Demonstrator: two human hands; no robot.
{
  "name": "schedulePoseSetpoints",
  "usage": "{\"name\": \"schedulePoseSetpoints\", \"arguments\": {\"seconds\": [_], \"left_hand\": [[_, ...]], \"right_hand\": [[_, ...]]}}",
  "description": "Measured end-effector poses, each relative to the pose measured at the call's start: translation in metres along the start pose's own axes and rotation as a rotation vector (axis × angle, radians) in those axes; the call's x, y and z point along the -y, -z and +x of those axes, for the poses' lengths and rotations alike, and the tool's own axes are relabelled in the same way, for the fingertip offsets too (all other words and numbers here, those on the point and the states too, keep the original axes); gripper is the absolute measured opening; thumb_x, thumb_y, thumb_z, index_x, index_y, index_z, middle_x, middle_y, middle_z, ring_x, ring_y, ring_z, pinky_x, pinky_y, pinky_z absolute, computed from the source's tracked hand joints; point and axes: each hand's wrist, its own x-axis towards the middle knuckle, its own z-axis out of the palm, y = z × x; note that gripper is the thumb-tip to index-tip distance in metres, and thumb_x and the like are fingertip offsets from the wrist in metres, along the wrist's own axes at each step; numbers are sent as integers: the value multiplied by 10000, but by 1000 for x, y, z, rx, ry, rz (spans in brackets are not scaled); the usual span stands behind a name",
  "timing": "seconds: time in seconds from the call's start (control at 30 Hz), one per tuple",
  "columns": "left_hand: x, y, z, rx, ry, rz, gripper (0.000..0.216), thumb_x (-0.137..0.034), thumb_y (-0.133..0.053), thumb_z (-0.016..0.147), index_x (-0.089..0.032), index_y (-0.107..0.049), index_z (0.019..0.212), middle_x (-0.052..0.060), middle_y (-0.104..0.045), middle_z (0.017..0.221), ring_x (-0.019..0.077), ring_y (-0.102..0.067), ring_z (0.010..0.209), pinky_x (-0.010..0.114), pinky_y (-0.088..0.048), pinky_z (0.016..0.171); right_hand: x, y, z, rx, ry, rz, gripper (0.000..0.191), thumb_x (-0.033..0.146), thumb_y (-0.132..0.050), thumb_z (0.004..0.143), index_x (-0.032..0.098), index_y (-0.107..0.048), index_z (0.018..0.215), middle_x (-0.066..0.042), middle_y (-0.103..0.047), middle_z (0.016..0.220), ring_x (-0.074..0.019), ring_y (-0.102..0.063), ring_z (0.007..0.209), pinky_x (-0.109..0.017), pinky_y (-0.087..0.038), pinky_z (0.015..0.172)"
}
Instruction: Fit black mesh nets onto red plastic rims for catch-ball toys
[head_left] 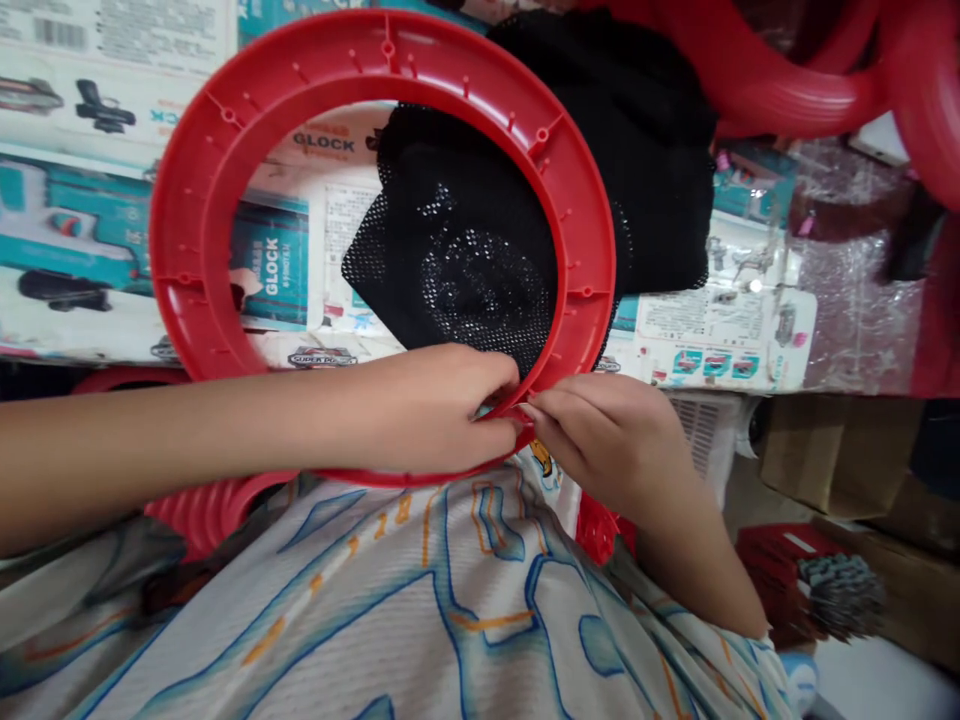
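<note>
A large red plastic ring (202, 170) with small pegs on its face stands upright in front of me, its lower edge against my patterned shirt. A bundle of black mesh netting (480, 260) hangs behind and through the ring's right half. My left hand (435, 410) grips the ring's bottom rim with fingers curled shut. My right hand (600, 435) pinches the rim and the netting's edge just right of the left hand, fingertips almost touching.
Printed toy-gun boxes (82, 200) are stacked behind the ring. More red plastic rings (810, 90) lie at the top right and another red ring (202, 510) at my lap's left. Clear plastic bags (855, 290), cardboard boxes (832, 450) and a red tray (787, 570) stand right.
</note>
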Motion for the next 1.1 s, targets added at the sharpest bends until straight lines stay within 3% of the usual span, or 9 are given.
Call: {"name": "schedulePoseSetpoints", "arguments": {"seconds": [0.17,0.33,0.47,0.63,0.77,0.97,1.1], "left_hand": [[4,9,23,123,-72,-156,319,-369,-586,782,-195,-516,1041,-1,-660,784,166,-601,613,252,-362,490],[13,-4,38,191,-135,-563,311,-317,-584,711,-183,-474,969,28,-648,899,162,-625,735,245,-456,572],[16,-12,44,228,-189,-771,282,-253,-543,716,-178,-454,973,-10,-592,842,114,-571,680,234,-458,577],[20,-13,46,204,-250,-717,239,-252,-530,762,-178,-460,978,16,-588,921,132,-573,764,265,-481,652],[21,-13,48,143,-253,-611,182,-230,-509,785,-179,-466,955,-12,-536,850,123,-538,747,263,-470,679],[18,-11,46,93,-228,-486,175,-239,-485,780,-176,-460,942,6,-538,868,146,-540,777,282,-486,688],[18,-12,43,58,-234,-405,228,-260,-465,794,-162,-487,999,43,-607,950,177,-589,858,313,-501,764]], "right_hand": [[4,2,-1,15,-49,60,264,225,-493,963,156,-666,775,-49,-711,762,-161,-625,700,-287,-445,660],[5,10,-3,90,-95,22,233,203,-462,968,168,-651,837,-65,-676,829,-166,-573,750,-303,-419,685],[2,12,-3,117,-73,-81,224,178,-460,954,182,-623,801,-46,-614,773,-169,-499,680,-322,-362,626],[-2,13,3,-5,14,-235,186,183,-530,927,160,-646,783,-49,-604,720,-187,-496,643,-338,-356,591],[-9,13,10,-65,30,-200,165,176,-559,927,124,-677,825,-74,-666,780,-196,-576,707,-318,-425,622],[-20,13,15,-26,19,11,206,175,-521,961,106,-677,846,-100,-692,865,-186,-633,793,-289,-512,700],[-21,12,15,-16,-17,-4,204,192,-503,970,132,-666,863,-95,-693,868,-195,-635,807,-311,-525,720]]}}
